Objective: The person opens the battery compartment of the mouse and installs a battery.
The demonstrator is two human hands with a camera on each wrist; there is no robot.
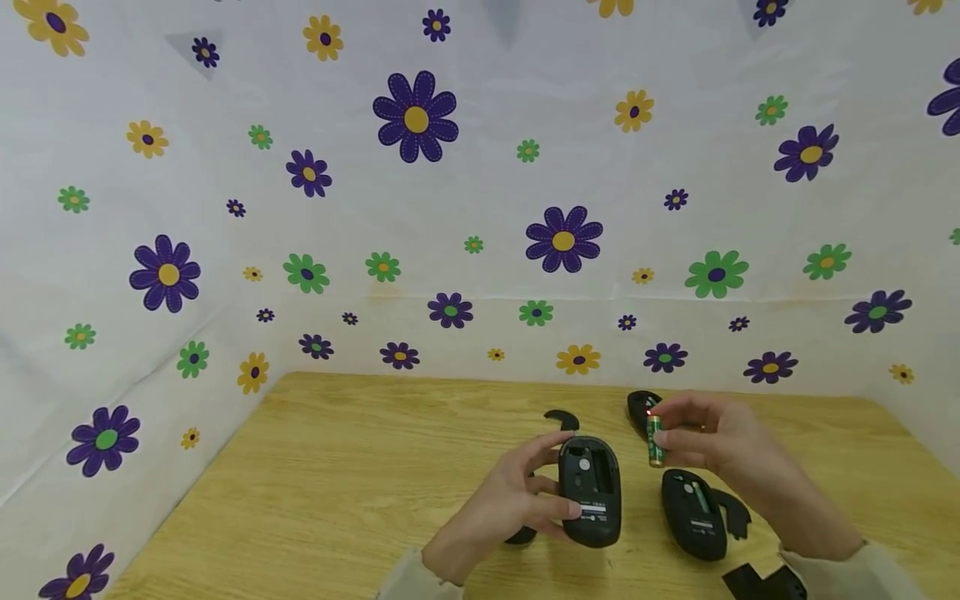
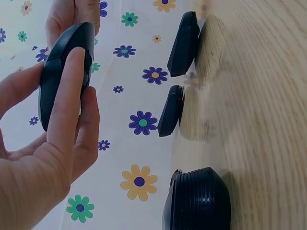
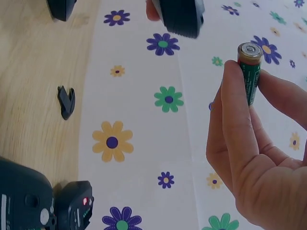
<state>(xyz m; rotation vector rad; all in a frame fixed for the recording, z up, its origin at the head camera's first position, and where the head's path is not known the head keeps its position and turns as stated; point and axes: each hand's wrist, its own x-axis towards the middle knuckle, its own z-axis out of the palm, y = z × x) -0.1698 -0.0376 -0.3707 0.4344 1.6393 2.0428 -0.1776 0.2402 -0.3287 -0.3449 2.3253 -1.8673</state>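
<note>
My left hand [image 1: 528, 492] grips a black computer mouse [image 1: 592, 529] above the table, its underside turned toward the head camera. The battery compartment in that underside is uncovered and looks dark inside. In the left wrist view, fingers wrap both sides of the mouse [image 2: 50, 81]. To the right, my right hand [image 1: 723, 437] pinches a green AA battery [image 1: 656, 442] between thumb and fingers, held upright and apart from the mouse. The right wrist view shows one metal end of the battery [image 3: 250, 72] facing up.
An upturned mouse [image 1: 693, 521] with a battery in it lies at right, a dark cover [image 1: 735, 512] beside it. Behind the battery is another mouse [image 1: 639, 408]. A curved cover [image 1: 562, 418] lies behind the left hand, which partly hides another black object [image 1: 520, 536]. Black pieces [image 1: 761, 583] lie at front right.
</note>
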